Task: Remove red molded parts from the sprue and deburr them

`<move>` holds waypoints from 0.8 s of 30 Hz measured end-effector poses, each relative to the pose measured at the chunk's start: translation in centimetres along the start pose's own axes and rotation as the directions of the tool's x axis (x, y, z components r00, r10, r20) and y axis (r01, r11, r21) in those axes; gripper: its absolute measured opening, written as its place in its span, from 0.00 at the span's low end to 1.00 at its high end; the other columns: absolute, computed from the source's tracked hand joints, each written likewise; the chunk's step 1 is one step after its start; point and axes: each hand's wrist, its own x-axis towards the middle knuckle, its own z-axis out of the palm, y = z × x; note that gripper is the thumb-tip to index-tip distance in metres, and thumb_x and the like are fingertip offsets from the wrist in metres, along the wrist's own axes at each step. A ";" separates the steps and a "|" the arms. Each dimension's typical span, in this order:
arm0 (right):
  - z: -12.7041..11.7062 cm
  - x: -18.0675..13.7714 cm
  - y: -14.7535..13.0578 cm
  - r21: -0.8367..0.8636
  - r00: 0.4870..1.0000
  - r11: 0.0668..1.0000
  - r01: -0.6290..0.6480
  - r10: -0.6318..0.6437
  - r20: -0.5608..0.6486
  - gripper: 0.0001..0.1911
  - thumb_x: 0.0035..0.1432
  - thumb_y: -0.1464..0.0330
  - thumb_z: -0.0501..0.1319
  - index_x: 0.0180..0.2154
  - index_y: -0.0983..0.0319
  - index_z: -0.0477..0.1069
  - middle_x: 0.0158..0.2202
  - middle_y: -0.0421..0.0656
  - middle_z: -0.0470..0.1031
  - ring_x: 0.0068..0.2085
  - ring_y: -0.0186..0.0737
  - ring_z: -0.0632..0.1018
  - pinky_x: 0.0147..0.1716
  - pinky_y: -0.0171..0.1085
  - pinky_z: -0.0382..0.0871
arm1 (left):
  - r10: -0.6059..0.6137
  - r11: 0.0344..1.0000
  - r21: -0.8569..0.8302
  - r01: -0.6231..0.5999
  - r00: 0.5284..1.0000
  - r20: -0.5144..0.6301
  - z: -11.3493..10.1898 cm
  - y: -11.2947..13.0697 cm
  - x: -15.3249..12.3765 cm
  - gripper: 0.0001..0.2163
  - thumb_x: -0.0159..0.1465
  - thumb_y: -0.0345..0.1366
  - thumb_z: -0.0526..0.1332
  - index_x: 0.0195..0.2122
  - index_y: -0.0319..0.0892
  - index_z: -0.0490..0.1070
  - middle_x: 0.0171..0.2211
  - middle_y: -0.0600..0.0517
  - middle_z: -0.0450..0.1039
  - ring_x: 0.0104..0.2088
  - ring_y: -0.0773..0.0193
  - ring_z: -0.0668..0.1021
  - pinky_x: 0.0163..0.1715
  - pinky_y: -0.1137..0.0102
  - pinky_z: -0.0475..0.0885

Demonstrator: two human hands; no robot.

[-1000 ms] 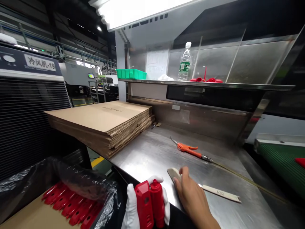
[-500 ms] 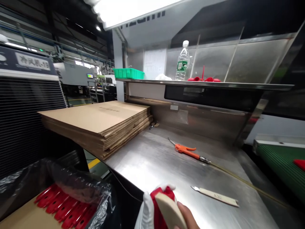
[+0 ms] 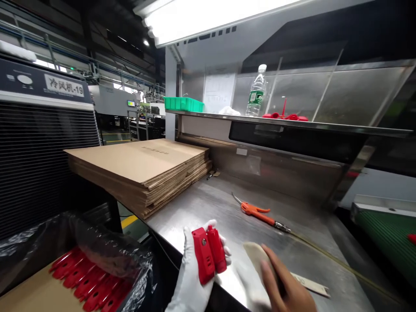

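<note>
Red part [image 3: 208,254] sits clasped upright in gloved left hand's [image 3: 191,277] grip.

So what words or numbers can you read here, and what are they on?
"冷风机-19": white label on the dark machine at left.
Print on the top sheet of the cardboard stack: too blurred to read.
Green bottle label: too small to read.
Paper sheet on the back wall: too faint to read.
Marking on the flat strip by the right hand: blurred.
</note>
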 end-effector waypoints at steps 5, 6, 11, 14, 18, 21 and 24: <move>2.3 9.8 3.4 -0.229 0.918 0.972 0.050 0.045 0.393 0.19 0.70 0.66 0.54 0.60 0.54 0.66 0.56 0.45 0.73 0.54 0.45 0.75 0.53 0.43 0.71 | -0.126 0.986 -0.108 0.131 0.990 0.056 -1.6 0.1 1.1 0.29 0.66 0.59 0.52 0.62 0.48 0.63 0.48 0.38 0.74 0.45 0.46 0.80 0.41 0.54 0.75; 2.7 11.6 4.5 -0.268 0.910 0.961 0.063 0.055 0.410 0.23 0.67 0.69 0.58 0.62 0.54 0.64 0.61 0.45 0.68 0.59 0.47 0.71 0.57 0.48 0.66 | -0.133 0.982 -0.122 0.143 0.987 0.089 -1.9 0.1 1.3 0.27 0.67 0.57 0.52 0.63 0.49 0.62 0.50 0.37 0.73 0.47 0.45 0.79 0.43 0.52 0.74; 4.6 17.1 10.0 -0.470 0.849 0.881 0.059 0.203 0.488 0.25 0.64 0.63 0.64 0.60 0.59 0.64 0.64 0.49 0.61 0.62 0.57 0.64 0.59 0.62 0.60 | -0.211 0.933 -0.260 0.250 0.963 0.169 -2.6 0.3 1.6 0.30 0.64 0.56 0.57 0.63 0.47 0.59 0.50 0.36 0.70 0.49 0.42 0.76 0.48 0.48 0.70; 5.4 18.1 10.9 -0.490 0.829 0.860 0.144 0.166 0.534 0.18 0.64 0.62 0.63 0.52 0.62 0.69 0.56 0.47 0.69 0.57 0.52 0.70 0.57 0.58 0.64 | -0.242 0.913 -0.286 0.291 0.950 0.196 -2.2 0.7 1.9 0.30 0.63 0.57 0.58 0.63 0.48 0.60 0.51 0.37 0.69 0.48 0.43 0.76 0.46 0.49 0.70; 3.9 17.5 9.1 -0.457 0.849 0.840 0.291 -0.006 0.528 0.06 0.63 0.69 0.61 0.42 0.63 0.71 0.45 0.44 0.73 0.52 0.49 0.72 0.57 0.57 0.59 | -0.187 0.933 -0.270 0.237 0.962 0.197 -2.0 1.7 2.3 0.30 0.62 0.57 0.59 0.63 0.53 0.60 0.46 0.41 0.70 0.44 0.47 0.76 0.43 0.55 0.71; 0.9 14.5 7.0 -0.333 0.820 0.839 0.430 -0.209 0.533 0.16 0.54 0.84 0.52 0.40 0.61 0.69 0.44 0.44 0.73 0.51 0.45 0.71 0.58 0.50 0.56 | -0.110 0.962 -0.234 0.142 0.983 0.145 -2.4 2.6 3.0 0.30 0.61 0.57 0.60 0.62 0.53 0.60 0.42 0.44 0.71 0.39 0.51 0.77 0.39 0.59 0.72; -2.3 9.9 4.9 -0.039 0.694 0.807 0.590 -0.481 0.535 0.15 0.59 0.79 0.53 0.44 0.56 0.67 0.44 0.41 0.74 0.46 0.39 0.75 0.48 0.37 0.65 | -0.071 0.975 -0.204 0.091 0.992 0.101 -2.6 3.0 3.9 0.30 0.61 0.58 0.61 0.61 0.51 0.62 0.38 0.46 0.71 0.34 0.56 0.76 0.35 0.63 0.72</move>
